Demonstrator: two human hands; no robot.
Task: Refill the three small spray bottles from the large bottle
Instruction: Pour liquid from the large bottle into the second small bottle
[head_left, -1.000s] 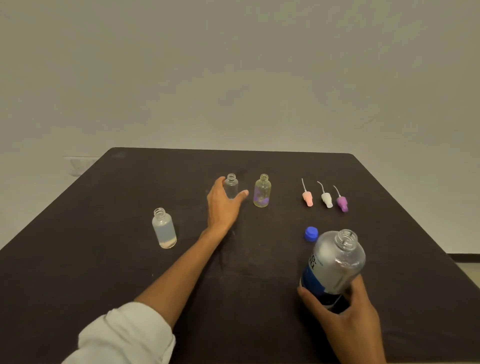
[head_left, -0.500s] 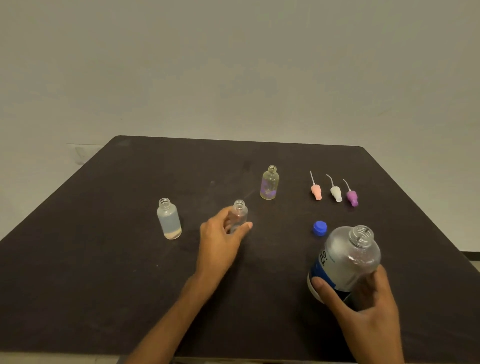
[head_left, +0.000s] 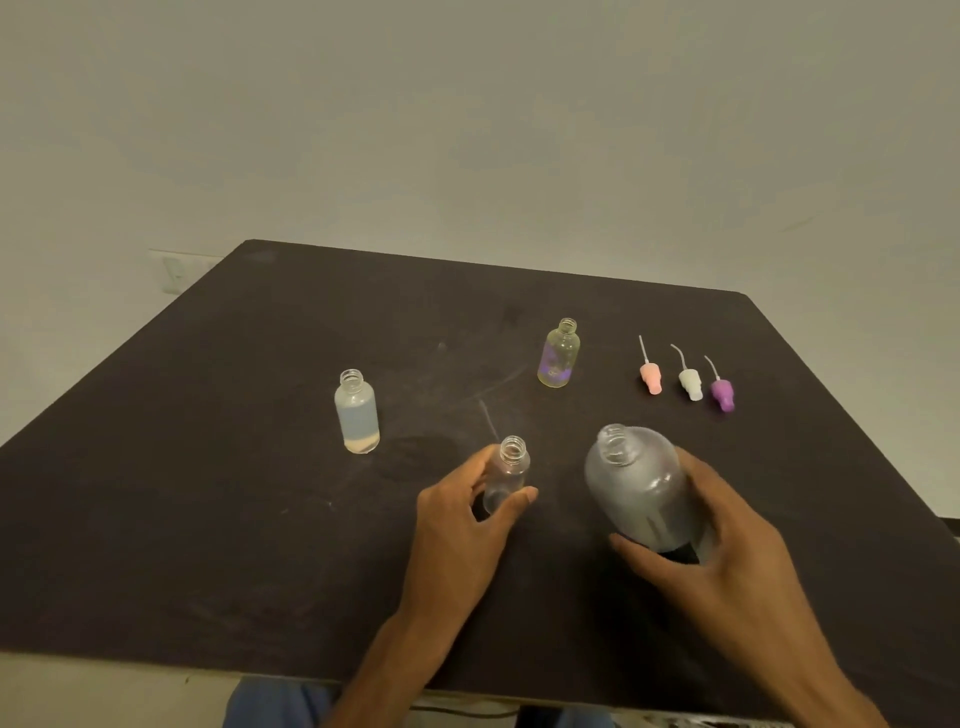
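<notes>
My left hand (head_left: 462, 525) grips a small clear empty bottle (head_left: 506, 475) that stands upright near the table's middle front. My right hand (head_left: 722, 551) holds the large uncapped clear bottle (head_left: 641, 486) just right of it, tilted with its mouth leaning toward the small bottle. A small bottle holding liquid (head_left: 357, 413) stands to the left. Farther back stands a yellowish small bottle with a purple tint (head_left: 559, 356). All three small bottles have no tops.
Three spray tops lie at the back right of the dark table (head_left: 208, 467): pink (head_left: 651, 375), white (head_left: 691, 382) and purple (head_left: 722, 393). The large bottle's blue cap is hidden. A plain wall rises behind the table.
My left hand pulled the clear small bottle from the back row toward the front. My right hand brought the large bottle leftward and tilted it toward the small one.
</notes>
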